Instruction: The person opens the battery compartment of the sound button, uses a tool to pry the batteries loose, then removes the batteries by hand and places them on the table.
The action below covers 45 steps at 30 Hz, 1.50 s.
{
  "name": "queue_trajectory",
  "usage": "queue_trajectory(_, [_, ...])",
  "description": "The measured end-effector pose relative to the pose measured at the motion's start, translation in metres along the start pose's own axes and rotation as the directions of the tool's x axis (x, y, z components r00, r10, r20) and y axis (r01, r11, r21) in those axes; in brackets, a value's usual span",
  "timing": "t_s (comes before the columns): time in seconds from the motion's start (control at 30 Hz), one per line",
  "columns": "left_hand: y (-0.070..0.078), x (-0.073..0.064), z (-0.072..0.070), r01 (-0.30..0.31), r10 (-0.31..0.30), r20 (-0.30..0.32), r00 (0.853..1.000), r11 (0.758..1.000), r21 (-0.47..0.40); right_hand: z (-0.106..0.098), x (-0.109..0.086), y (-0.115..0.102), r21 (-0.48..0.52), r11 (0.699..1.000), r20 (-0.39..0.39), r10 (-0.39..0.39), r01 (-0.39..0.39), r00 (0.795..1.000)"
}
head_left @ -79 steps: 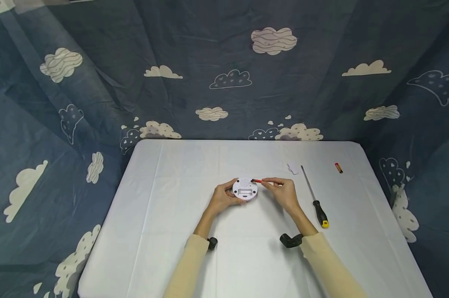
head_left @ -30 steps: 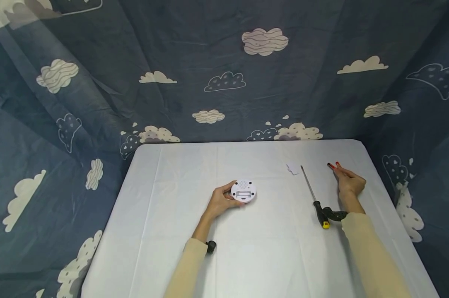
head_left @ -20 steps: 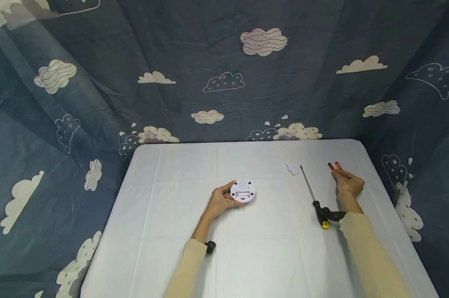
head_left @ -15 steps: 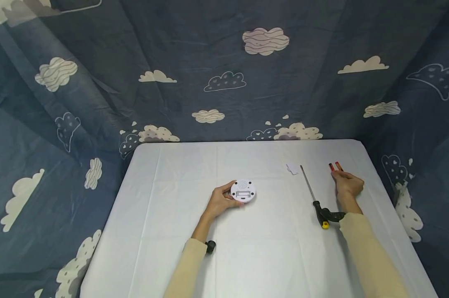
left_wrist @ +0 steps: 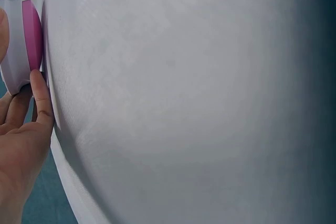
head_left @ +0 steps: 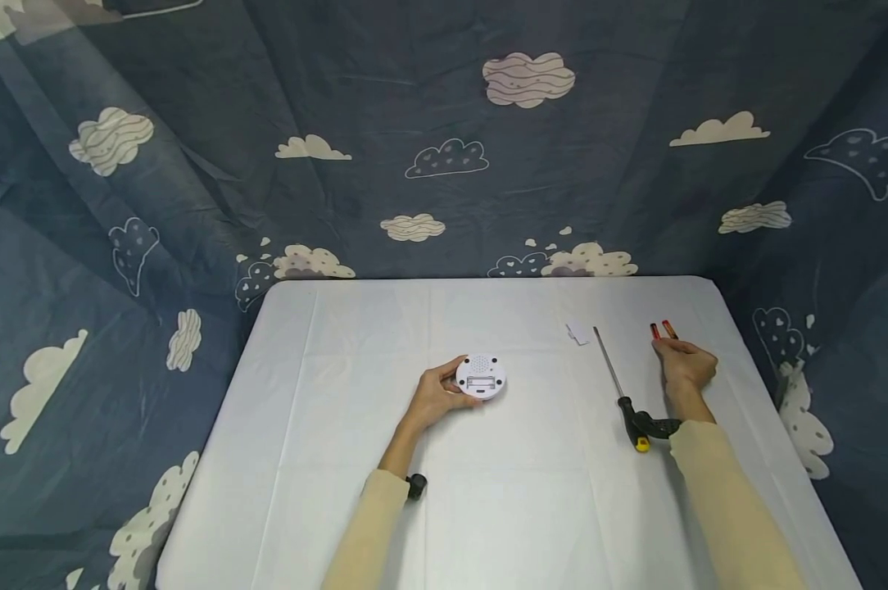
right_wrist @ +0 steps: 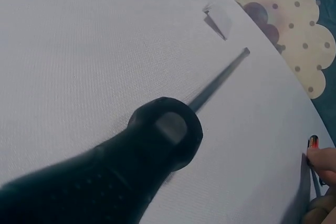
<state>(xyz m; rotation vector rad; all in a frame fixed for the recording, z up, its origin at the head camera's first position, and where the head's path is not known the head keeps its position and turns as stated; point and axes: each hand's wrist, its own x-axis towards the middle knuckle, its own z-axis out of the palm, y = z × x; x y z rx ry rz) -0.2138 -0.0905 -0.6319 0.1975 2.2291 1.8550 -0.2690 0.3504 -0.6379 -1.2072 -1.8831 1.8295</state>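
Observation:
My left hand point(head_left: 437, 390) grips a round white device point(head_left: 481, 366) by its left edge, the open battery compartment facing up. In the left wrist view the device point(left_wrist: 14, 51) shows a pink face on its far side. Over at the table's right, my right hand point(head_left: 687, 365) pinches a small red-and-black battery point(head_left: 654, 330) at the tabletop. Another battery point(head_left: 669, 329) lies right beside it. The right wrist view catches only the fingertips point(right_wrist: 321, 158) and a battery's end point(right_wrist: 313, 141).
A screwdriver point(head_left: 609, 363) with black-and-yellow handle lies left of my right forearm; a black wrist mount point(head_left: 661, 427) overlaps its handle in the head view. Behind it is a small white cover point(head_left: 578, 334). The white table point(head_left: 341, 328) meets a cloud-print curtain point(head_left: 444, 98).
My right hand has carried the battery from the device's rim to the table's right side, beside the other battery. Since then it has barely shifted. My left hand keeps its grip.

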Motion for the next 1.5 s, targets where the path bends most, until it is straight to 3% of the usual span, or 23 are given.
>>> queue_trajectory(0.43, [0.002,0.003,0.002,0.0,0.0,-0.004,1.0,1.0,0.012,-0.001,0.002,0.0,0.109,0.994,-0.026,0.007,-0.005,1.0])
queue_trajectory(0.63, [0.0,0.006,0.006,-0.011,0.011,-0.005,1.0,0.999,0.03,-0.004,-0.003,-0.008,0.181,0.981,-0.027,-0.071,0.074,0.997])
queue_trajectory(0.87, [0.0,0.009,0.011,-0.012,0.012,-0.001,1.0,0.999,0.038,0.001,-0.034,-0.023,0.278,0.948,0.032,-0.172,0.157,0.985])
queue_trajectory(1.1, [0.002,0.012,0.014,-0.011,0.012,-0.011,1.0,0.997,0.081,0.013,-0.071,-0.015,0.117,0.97,0.133,-0.226,0.211,0.965])
queue_trajectory(1.37, [0.006,0.011,0.013,-0.013,0.012,0.006,1.0,0.991,0.135,0.025,-0.103,-0.003,-0.042,0.965,0.28,-0.237,0.259,0.93])
queue_trajectory(1.5, [0.011,0.001,0.007,0.01,-0.012,0.004,1.0,0.978,0.207,0.028,-0.117,0.0,-0.138,0.931,0.421,-0.253,0.337,0.871])
